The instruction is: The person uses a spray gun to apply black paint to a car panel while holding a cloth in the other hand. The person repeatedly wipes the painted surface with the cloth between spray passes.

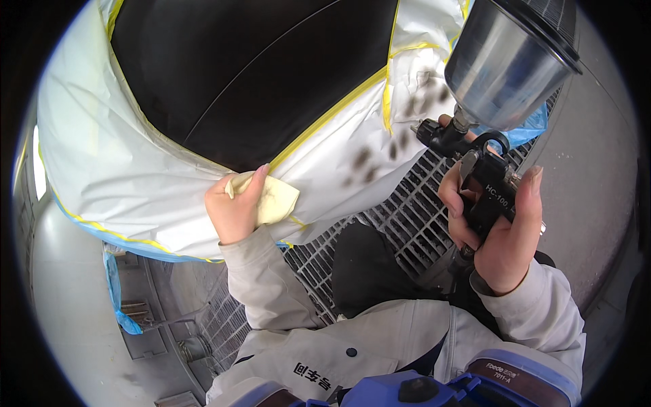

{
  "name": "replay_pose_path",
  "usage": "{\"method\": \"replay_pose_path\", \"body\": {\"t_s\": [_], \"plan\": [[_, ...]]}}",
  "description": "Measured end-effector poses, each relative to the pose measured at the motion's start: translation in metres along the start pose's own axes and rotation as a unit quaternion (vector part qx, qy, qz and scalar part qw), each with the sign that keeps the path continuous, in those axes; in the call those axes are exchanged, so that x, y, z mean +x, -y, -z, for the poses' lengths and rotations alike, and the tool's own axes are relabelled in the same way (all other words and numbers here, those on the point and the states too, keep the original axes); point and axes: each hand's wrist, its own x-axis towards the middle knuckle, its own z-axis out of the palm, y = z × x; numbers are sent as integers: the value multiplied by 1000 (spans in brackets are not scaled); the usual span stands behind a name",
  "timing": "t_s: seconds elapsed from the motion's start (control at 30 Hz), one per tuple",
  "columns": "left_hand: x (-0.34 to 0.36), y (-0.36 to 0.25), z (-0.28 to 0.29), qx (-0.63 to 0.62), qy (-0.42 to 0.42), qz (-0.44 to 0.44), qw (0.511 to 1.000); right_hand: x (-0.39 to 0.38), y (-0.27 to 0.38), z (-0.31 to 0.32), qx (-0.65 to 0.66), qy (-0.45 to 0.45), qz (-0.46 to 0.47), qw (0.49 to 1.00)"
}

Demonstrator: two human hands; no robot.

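Observation:
In my right hand (498,230) is a black spray gun (485,183), its handle gripped by the fingers and a large metal paint cup (498,64) on top. My left hand (234,207) pinches a folded pale yellow cloth (277,199) at the lower edge of a dark panel. That panel (237,74) is black and smooth, with a thin curved line across it. White masking sheet (129,176) surrounds it, and yellow tape (325,121) runs along the border. Dark paint smudges (363,163) mark the sheet between the cloth and the spray gun.
A metal floor grating (400,210) lies below the wrapped panel. Blue plastic film (529,129) shows behind the spray gun, and a blue strip (119,292) hangs at the lower left. A blue respirator (413,392) shows at the bottom edge.

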Motion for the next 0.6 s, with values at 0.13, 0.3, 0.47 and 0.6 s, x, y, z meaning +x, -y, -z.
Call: {"method": "replay_pose_path", "body": {"t_s": [0.13,0.3,0.47,0.6], "plan": [[0,-1,0,-3,3,4,1000,-1,1,0,-3,1,4,1000],[-1,-1,-1,16,-11,-6,1000,-3,5,0,9,-14,-8,1000],[-1,0,-2,11,-8,2,1000,-4,8,2,11,-18,-10,1000],[-1,1,-1,3,-1,8,1000,-5,6,4,10,-21,0,1000]]}}
